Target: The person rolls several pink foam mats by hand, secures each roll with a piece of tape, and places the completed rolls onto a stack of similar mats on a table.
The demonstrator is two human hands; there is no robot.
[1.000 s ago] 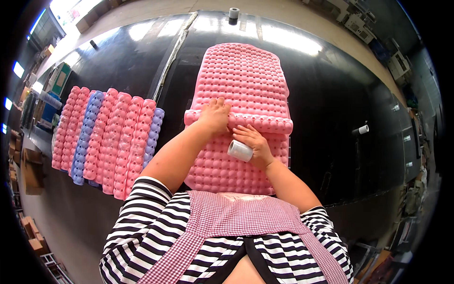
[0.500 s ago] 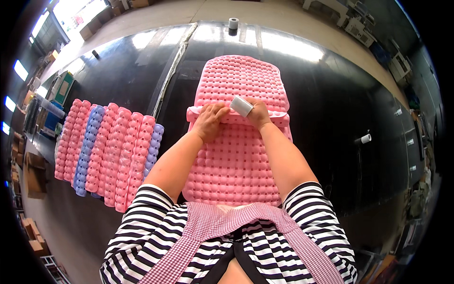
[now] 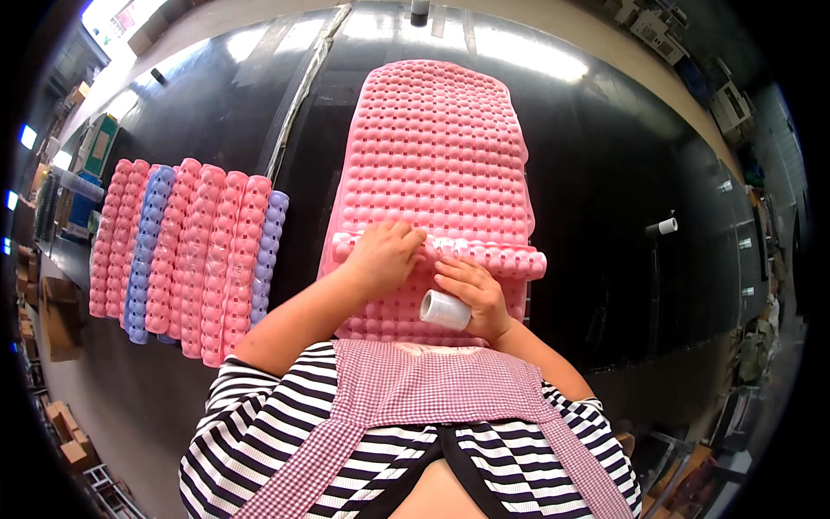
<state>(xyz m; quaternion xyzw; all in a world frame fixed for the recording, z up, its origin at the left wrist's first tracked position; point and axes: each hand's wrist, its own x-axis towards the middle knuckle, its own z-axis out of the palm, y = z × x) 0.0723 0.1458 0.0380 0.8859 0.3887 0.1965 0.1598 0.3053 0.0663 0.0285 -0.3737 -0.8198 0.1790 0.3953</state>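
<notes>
On the tabletop (image 3: 622, 199) we see the pink mat (image 3: 432, 147), long axis pointing away, its rolled edge (image 3: 514, 260) crosswise under the left hand's (image 3: 385, 258) bent fingers (image 3: 406, 238), grip unclear, the right hand (image 3: 484, 300) grasping a film roll (image 3: 448, 310).

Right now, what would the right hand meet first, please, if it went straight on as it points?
The right hand would likely meet the pink roll of bumpy matting first, though whether they touch now is unclear.
</notes>
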